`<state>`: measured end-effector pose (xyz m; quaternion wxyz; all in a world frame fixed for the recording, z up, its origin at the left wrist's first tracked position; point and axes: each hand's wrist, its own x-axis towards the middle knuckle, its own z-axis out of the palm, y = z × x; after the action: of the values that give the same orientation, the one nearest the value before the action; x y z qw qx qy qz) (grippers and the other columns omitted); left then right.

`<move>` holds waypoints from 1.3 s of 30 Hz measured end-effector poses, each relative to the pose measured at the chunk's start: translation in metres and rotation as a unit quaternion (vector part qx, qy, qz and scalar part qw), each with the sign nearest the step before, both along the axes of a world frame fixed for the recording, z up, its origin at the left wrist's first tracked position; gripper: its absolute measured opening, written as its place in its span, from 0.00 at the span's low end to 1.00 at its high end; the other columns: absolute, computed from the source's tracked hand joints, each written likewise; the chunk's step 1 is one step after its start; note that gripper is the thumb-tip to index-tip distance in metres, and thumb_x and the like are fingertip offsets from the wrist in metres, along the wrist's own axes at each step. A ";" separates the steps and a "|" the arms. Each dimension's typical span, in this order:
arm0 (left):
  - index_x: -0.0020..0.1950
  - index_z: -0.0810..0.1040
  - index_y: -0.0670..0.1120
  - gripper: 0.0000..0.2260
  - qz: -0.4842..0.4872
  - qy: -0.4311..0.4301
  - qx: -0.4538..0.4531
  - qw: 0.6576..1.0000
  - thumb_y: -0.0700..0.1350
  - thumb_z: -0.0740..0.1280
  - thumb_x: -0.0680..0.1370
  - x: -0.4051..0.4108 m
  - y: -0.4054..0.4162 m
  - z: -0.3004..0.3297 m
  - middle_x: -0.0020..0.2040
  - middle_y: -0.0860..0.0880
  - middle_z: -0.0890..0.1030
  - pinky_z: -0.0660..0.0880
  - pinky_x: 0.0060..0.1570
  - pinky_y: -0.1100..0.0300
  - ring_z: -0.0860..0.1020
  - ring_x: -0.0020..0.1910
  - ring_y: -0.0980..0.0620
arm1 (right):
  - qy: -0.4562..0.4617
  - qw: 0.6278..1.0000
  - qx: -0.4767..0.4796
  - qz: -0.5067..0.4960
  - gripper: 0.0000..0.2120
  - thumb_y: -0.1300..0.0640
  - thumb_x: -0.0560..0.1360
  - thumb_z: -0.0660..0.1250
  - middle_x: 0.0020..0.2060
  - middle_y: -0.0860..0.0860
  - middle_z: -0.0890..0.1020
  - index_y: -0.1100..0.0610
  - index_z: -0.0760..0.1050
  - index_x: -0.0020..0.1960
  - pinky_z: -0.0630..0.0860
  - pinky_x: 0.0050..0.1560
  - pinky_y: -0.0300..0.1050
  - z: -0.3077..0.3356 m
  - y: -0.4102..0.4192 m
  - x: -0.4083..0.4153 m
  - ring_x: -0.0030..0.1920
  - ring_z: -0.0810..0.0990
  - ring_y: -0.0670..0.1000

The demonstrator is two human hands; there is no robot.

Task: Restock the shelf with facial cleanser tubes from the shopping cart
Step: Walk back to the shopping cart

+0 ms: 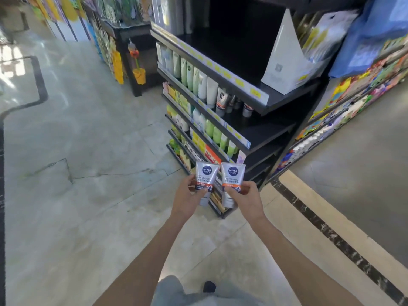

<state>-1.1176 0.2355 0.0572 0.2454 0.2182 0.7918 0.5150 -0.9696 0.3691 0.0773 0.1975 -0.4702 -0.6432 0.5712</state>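
Note:
I hold two silver facial cleanser tubes upright, side by side, in front of a black shelf unit (260, 100). My left hand (187, 196) grips the left tube (206, 173) near its lower half. My right hand (245, 196) grips the right tube (233, 173) the same way. Both tubes carry a blue round logo and an orange band, caps pointing down. On the second shelf, a row of green and white tubes (198, 80) ends with a few similar silver tubes (221, 99), and dark bare shelf lies to their right. The shopping cart is out of view.
A white cardboard display box (284, 62) stands on the top shelf. Lower shelves hold green bottles (212, 129) and packets. A colourful snack rack (353, 100) runs on the right, and a dark stand with a yellow toy bucket (139, 76) is at the back. Pale tiled floor (88, 173) surrounds me.

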 end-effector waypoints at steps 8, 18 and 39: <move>0.64 0.73 0.55 0.20 -0.051 -0.012 0.008 0.999 0.46 0.77 0.76 -0.118 0.066 -0.008 0.54 0.60 0.79 0.74 0.49 0.66 0.80 0.54 0.57 | 0.006 0.998 0.014 -0.060 0.21 0.53 0.72 0.80 0.49 0.48 0.82 0.56 0.73 0.58 0.75 0.42 0.32 -0.006 0.050 -0.100 0.48 0.81 0.45; 0.69 0.73 0.52 0.23 -0.187 -0.033 -0.015 0.982 0.49 0.76 0.76 -0.256 0.132 -0.001 0.56 0.60 0.79 0.77 0.59 0.56 0.77 0.53 0.64 | -0.011 0.986 0.023 -0.163 0.21 0.47 0.75 0.75 0.50 0.42 0.80 0.51 0.72 0.63 0.77 0.40 0.35 0.005 0.082 -0.213 0.48 0.81 0.43; 0.72 0.71 0.50 0.27 -0.233 -0.072 -0.004 0.970 0.47 0.76 0.76 -0.316 0.187 -0.032 0.57 0.57 0.79 0.74 0.54 0.62 0.77 0.51 0.63 | -0.091 0.937 0.163 -0.296 0.26 0.46 0.71 0.77 0.54 0.55 0.83 0.61 0.75 0.61 0.76 0.56 0.46 -0.030 0.259 -0.274 0.56 0.82 0.54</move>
<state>-1.4331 0.4228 0.0255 0.4161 0.3583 0.7015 0.4543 -1.2441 0.6277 0.0472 0.3719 -0.6506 -0.5745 0.3293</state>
